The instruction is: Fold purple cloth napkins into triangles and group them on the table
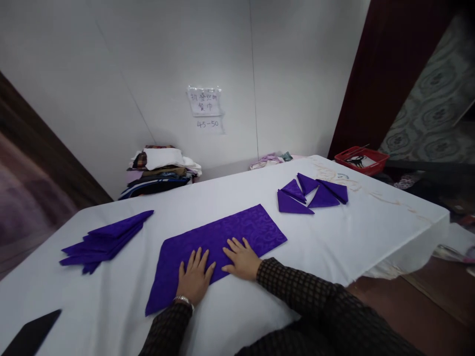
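Note:
A purple patterned cloth napkin (208, 237), folded into a long rectangle, lies flat on the white tablecloth (230, 321) in front of me. My left hand (195, 277) rests palm down on its near edge with the fingers spread. To the right, my right hand (241, 259) also lies flat on the napkin near its lower edge, fingers apart. Several purple napkins folded into triangles (322, 197) are grouped further back on the right. On the left side of the table lies a pile of folded purple napkins (106, 240) with pointed ends.
Behind the table's far edge is a stack of folded clothes (159, 170). A red basket (365, 160) with small items stands past the far right corner. A dark flat object (33, 333) lies at the near left. A handwritten sign (206, 106) hangs on the wall.

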Action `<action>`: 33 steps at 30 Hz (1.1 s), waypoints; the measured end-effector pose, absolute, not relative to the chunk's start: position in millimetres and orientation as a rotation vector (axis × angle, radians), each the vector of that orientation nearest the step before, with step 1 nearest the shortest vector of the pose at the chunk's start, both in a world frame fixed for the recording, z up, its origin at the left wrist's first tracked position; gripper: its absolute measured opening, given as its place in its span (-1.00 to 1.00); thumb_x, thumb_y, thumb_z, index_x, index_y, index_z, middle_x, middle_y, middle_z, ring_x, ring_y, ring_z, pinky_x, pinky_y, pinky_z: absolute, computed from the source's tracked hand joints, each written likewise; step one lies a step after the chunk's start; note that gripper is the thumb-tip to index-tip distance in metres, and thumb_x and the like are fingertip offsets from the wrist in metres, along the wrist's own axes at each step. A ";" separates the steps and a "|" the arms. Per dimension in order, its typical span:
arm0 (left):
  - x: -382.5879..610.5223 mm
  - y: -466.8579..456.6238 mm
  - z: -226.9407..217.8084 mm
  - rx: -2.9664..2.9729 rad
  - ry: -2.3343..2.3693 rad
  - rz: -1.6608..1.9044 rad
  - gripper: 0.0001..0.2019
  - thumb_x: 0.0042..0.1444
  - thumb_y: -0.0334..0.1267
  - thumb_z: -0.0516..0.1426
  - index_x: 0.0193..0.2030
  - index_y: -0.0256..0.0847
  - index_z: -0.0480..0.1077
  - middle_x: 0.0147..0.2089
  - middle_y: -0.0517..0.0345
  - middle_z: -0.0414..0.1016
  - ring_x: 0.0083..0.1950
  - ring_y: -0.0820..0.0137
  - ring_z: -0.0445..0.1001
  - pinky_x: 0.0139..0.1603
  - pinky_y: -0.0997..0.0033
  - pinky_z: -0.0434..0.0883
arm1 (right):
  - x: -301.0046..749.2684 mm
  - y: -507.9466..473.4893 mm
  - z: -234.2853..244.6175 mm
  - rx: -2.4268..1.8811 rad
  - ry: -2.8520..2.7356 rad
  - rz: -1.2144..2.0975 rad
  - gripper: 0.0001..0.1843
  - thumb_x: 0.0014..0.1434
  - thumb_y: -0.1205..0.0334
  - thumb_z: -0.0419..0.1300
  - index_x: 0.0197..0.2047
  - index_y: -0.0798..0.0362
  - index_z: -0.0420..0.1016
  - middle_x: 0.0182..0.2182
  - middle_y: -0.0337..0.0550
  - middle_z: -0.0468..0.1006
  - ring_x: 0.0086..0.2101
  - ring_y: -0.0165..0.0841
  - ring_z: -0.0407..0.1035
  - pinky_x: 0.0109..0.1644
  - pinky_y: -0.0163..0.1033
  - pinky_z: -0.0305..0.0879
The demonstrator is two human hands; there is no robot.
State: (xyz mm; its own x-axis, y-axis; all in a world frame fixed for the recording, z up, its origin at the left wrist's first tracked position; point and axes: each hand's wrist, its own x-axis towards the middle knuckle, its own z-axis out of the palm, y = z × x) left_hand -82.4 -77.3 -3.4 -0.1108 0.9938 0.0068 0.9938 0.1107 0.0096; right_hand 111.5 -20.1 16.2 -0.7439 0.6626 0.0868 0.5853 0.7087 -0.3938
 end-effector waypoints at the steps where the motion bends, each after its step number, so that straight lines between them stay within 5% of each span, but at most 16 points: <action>1: -82.3 -77.8 -3.6 2.097 2.338 0.031 -0.46 0.21 -0.08 -0.16 0.31 -0.16 0.06 0.39 0.00 -0.05 0.39 0.17 -0.10 0.27 -0.11 -0.08 | 115.5 -19.0 12.3 -1.019 -2.699 0.511 -0.27 0.22 -0.21 -0.10 0.30 0.06 0.06 0.31 0.06 -0.04 0.28 -0.12 -0.23 0.27 0.18 -0.33; 17: -86.9 -75.2 -5.2 2.029 2.315 0.061 -0.45 0.21 -0.05 -0.14 0.32 -0.16 0.04 0.39 0.02 -0.05 0.40 0.21 -0.13 0.30 -0.09 -0.11 | 223.1 12.3 0.1 -1.556 -2.531 0.372 -0.29 0.23 -0.25 -0.20 0.32 -0.06 0.02 0.33 -0.06 -0.10 0.29 -0.15 -0.28 0.27 0.08 -0.42; 25: -145.3 -113.0 -6.2 2.101 2.365 -0.272 -0.52 0.12 -0.38 -0.11 0.12 0.09 0.33 0.39 0.18 -0.02 0.40 0.08 -0.19 0.23 -0.28 -0.14 | 223.9 12.1 1.1 -1.549 -2.533 0.357 -0.29 0.23 -0.26 -0.20 0.32 -0.06 0.02 0.33 -0.05 -0.09 0.29 -0.15 -0.28 0.28 0.08 -0.40; 33: -204.6 -165.9 2.9 1.993 2.551 -0.345 -0.52 0.10 -0.36 -0.06 0.16 0.02 0.30 0.36 0.08 0.06 0.38 0.05 -0.13 0.24 -0.30 -0.19 | 225.0 11.5 -1.8 -1.546 -2.541 0.297 -0.29 0.23 -0.26 -0.22 0.32 -0.07 0.04 0.33 -0.08 -0.08 0.29 -0.16 -0.26 0.28 0.07 -0.36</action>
State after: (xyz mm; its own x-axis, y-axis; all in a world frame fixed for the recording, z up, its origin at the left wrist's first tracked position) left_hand -204.6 -165.9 2.9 -0.2466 0.9683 -0.0403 0.9443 0.2307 -0.2349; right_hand 225.0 11.5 -1.8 -0.4568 0.8892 0.0267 0.8590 0.4487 -0.2465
